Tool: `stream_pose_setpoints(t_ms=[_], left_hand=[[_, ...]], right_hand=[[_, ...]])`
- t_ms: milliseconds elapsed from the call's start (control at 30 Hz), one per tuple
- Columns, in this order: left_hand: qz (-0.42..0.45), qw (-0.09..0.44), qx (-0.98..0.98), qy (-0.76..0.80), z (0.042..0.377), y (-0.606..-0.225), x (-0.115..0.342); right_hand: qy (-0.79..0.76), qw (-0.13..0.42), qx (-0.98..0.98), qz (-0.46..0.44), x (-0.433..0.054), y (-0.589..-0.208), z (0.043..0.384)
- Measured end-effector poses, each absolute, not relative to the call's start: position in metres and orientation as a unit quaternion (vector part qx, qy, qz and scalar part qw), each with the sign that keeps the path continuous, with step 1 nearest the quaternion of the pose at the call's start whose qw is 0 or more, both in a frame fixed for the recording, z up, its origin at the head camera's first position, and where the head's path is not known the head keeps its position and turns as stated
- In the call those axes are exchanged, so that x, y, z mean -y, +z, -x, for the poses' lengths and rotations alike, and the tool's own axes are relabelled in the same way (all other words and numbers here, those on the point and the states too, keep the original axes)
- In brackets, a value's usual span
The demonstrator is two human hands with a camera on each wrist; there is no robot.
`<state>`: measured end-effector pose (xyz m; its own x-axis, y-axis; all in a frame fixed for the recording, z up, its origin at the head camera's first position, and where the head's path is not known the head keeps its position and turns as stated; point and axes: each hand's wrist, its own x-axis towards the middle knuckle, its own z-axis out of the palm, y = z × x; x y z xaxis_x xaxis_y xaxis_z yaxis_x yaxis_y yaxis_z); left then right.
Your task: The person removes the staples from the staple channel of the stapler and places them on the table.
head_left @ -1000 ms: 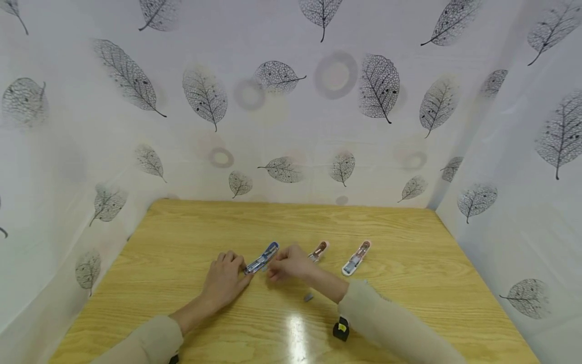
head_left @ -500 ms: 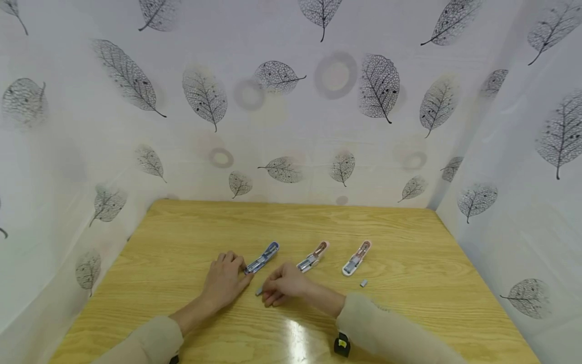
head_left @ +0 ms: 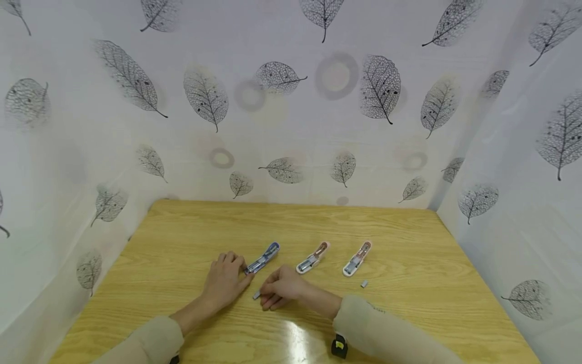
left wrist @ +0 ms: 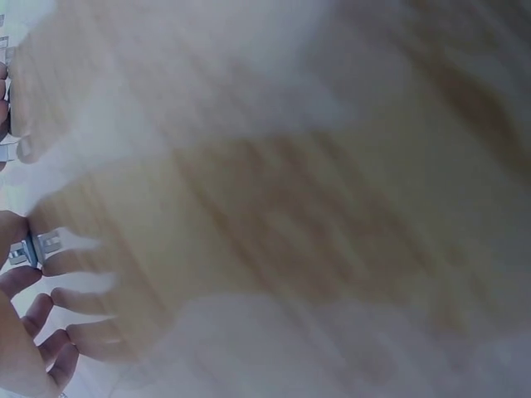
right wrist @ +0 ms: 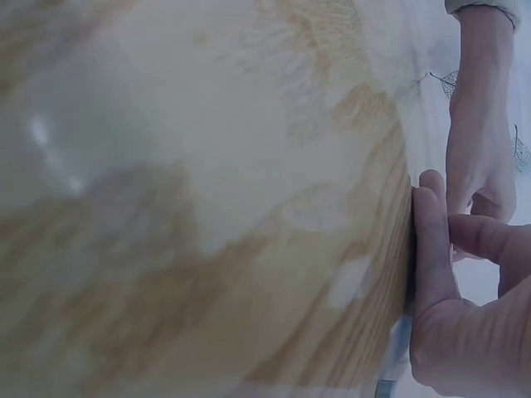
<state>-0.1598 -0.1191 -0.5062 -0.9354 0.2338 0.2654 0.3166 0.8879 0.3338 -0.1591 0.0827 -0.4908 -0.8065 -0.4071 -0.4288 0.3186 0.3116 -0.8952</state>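
Note:
A blue stapler [head_left: 262, 259] lies opened out on the wooden table, slanting away to the right. My left hand [head_left: 226, 278] holds its near end between thumb and fingers; the left wrist view shows this stapler end [left wrist: 33, 249] at the fingertips. To the right, my right hand [head_left: 283, 288] pinches a small grey staple strip [head_left: 256, 294], which sticks out to the left of the fingertips, low over the table. In the right wrist view, the right hand's thumb and forefinger [right wrist: 431, 240] are at the tabletop, and the strip is hidden.
Two more opened staplers, a pink-and-white one [head_left: 312, 258] and another pink-and-white one [head_left: 356, 258], lie to the right. A short staple strip [head_left: 364, 284] rests nearer me. Leaf-print cloth [head_left: 291, 126] surrounds the table [head_left: 204, 222] at back and sides.
My right hand has moved from beside the blue stapler toward me, still pinching the staple strip. A loose strip seen on the table earlier is now out of sight by the right forearm. Left hand unmoved.

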Motion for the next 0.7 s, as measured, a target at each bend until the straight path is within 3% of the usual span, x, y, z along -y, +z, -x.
stream_pose_setpoints(t_ms=[367,567,700], left_hand=[[0.152,0.077,0.961,-0.217,0.168,-0.508,0.128],[0.169,0.035,0.956,-0.237,0.171,-0.502,0.138],[0.190,0.037,0.952,-0.238,0.173,-0.496,0.146]], right_hand=[[-0.568,0.298,-0.761,0.097,-0.112,-0.480,0.169],[-0.536,0.226,-0.793,0.178,-0.149,-0.462,0.177],[-0.497,0.141,-0.827,0.223,-0.176,-0.448,0.180]])
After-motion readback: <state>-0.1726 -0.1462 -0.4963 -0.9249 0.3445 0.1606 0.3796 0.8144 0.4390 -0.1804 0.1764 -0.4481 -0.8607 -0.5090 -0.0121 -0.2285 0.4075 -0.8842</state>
